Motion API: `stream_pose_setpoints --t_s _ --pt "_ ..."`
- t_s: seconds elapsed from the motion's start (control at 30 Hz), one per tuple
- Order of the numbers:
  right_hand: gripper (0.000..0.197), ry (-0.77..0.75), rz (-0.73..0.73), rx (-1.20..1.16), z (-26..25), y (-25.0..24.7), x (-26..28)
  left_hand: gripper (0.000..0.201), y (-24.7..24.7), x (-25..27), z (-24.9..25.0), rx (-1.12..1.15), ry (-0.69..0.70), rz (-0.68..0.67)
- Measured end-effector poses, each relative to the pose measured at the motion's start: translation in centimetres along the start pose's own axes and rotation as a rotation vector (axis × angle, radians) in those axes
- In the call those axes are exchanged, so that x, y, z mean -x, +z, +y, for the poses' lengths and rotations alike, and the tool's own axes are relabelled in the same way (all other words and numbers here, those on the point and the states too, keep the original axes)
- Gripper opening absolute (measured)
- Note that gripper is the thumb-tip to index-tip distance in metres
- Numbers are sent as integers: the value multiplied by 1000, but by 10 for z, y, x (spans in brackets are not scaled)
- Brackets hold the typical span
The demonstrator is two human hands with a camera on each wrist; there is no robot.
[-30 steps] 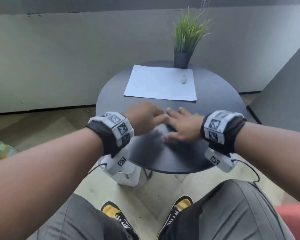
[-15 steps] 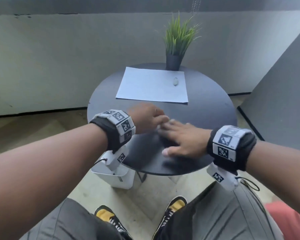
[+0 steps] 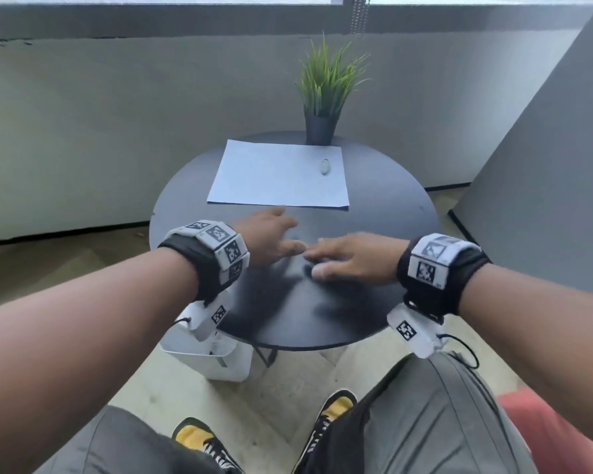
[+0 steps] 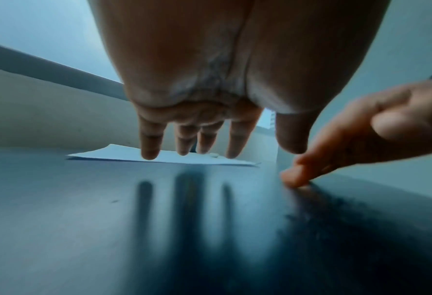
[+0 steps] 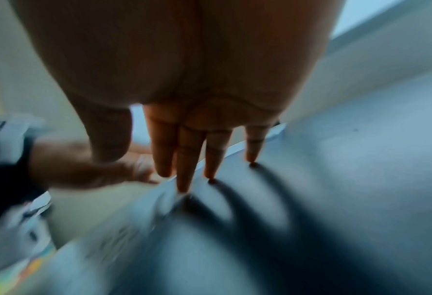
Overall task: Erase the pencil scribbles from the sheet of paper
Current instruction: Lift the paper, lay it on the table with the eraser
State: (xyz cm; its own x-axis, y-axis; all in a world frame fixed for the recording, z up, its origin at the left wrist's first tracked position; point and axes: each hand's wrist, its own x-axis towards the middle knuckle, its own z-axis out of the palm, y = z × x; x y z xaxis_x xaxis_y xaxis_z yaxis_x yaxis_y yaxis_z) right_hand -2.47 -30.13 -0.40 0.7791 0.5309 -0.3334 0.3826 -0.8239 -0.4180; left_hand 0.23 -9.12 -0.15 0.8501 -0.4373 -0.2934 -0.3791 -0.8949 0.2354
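dark and glossy, the round table (image 3: pixel 391 213) stands before a grey wall under a window, a potted plant (image 3: pixel 322 97) at its far edge and a white bin (image 3: pixel 220 360) on the pale floor below. the sheet of paper (image 3: pixel 274 176) lies flat, long axis running left to right, with a small eraser (image 3: pixel 325 165) near its far right corner. our left hand (image 3: pixel 267 239) hovers just short of the sheet's near edge, fingers straight; our right hand (image 3: pixel 350 258) rests its spread fingertips on the table, nearer us. neither holds anything.
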Motion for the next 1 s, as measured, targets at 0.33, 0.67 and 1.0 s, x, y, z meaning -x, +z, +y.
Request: stream_pose_setpoints --t_s 0.33,0.67,1.0 --pt "95 286 -75 235 8 27 13 51 4 28 -7 185 177 10" --pt "80 662 439 -199 -1 49 53 29 39 110 -101 1093 -366 1041" --pt "80 171 412 -415 -87 85 52 66 175 73 -149 703 -931 185"
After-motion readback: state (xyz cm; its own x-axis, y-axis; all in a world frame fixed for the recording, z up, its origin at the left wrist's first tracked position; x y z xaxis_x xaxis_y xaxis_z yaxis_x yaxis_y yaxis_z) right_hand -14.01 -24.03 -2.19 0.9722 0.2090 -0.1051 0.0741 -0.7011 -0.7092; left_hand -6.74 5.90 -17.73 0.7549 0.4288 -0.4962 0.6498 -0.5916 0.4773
